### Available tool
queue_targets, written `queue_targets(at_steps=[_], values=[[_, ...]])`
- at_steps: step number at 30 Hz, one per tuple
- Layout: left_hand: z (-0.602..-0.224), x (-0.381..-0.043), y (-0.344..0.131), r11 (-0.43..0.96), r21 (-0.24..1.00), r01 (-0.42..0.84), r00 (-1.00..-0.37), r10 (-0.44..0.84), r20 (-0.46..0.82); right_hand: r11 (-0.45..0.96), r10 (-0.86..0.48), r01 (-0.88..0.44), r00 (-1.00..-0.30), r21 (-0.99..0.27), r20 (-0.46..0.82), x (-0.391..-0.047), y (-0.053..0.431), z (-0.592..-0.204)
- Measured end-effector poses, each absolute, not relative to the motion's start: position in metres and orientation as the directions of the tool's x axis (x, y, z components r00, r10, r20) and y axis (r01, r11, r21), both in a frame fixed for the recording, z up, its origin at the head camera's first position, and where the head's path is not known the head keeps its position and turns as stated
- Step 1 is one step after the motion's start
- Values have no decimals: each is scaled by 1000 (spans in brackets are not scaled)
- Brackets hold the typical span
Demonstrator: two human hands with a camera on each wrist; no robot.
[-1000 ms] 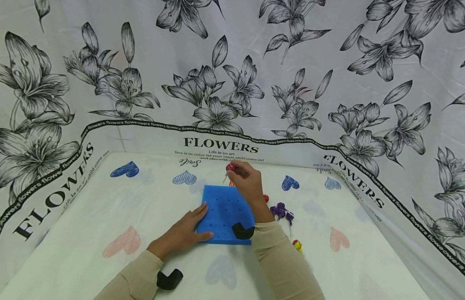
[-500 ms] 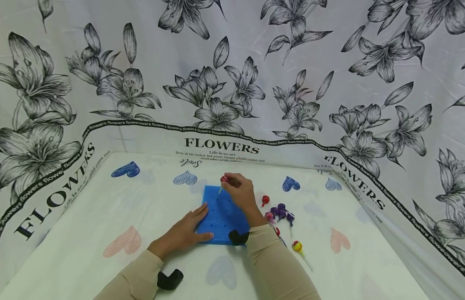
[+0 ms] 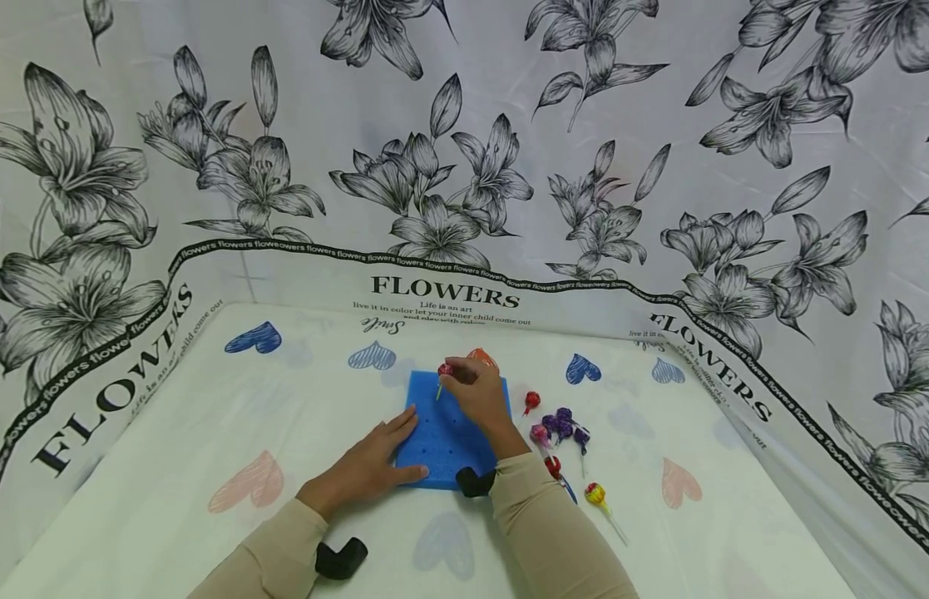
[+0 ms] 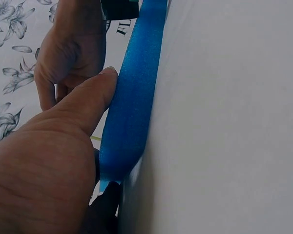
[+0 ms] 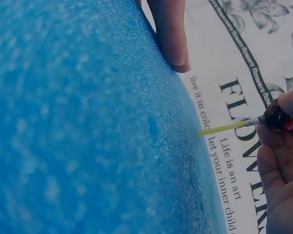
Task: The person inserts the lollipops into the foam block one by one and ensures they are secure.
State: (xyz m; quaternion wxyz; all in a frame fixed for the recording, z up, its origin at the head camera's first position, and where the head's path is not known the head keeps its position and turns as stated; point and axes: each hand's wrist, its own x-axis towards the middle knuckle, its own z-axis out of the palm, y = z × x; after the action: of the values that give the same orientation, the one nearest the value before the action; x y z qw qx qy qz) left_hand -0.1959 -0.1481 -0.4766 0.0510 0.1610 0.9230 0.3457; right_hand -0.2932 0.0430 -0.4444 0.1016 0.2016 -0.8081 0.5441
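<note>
A blue foam block (image 3: 427, 467) with small holes in its top lies on the table. My left hand (image 3: 370, 457) rests against its left side, fingers stretched along the edge and thumb (image 4: 90, 97) at the near corner. Over the far part of the block, my right hand (image 3: 475, 393) pinches a red-wrapped lollipop (image 3: 445, 370) by its head. Its yellow stick (image 5: 224, 128) points down, the tip close over the foam in the right wrist view. My right wrist and forearm cover part of the block's right side.
Right of the block lie several loose lollipops: a red one (image 3: 532, 399), purple ones (image 3: 563, 423), a pink one (image 3: 539, 433), another red one (image 3: 552, 466) and a yellow one (image 3: 595, 494). The white cloth (image 3: 322, 349) has printed hearts; a flowered curtain (image 3: 284, 125) stands behind.
My right hand has come toward me and left with the lollipop, from beyond the block's far edge to over its holes. The left hand has stayed in place.
</note>
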Motion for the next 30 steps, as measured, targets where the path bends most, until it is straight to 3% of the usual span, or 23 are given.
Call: queue_targets(at_steps=[19,30], values=[[-475,-194,-148,701,663,263,-941,338,15,442,-258,-369,-925,-818,278,-292,38,-453],[-475,-194,-149,688,669,282,-936,352,32,380,-279,-405,-907,-832,314,-294,39,-448]])
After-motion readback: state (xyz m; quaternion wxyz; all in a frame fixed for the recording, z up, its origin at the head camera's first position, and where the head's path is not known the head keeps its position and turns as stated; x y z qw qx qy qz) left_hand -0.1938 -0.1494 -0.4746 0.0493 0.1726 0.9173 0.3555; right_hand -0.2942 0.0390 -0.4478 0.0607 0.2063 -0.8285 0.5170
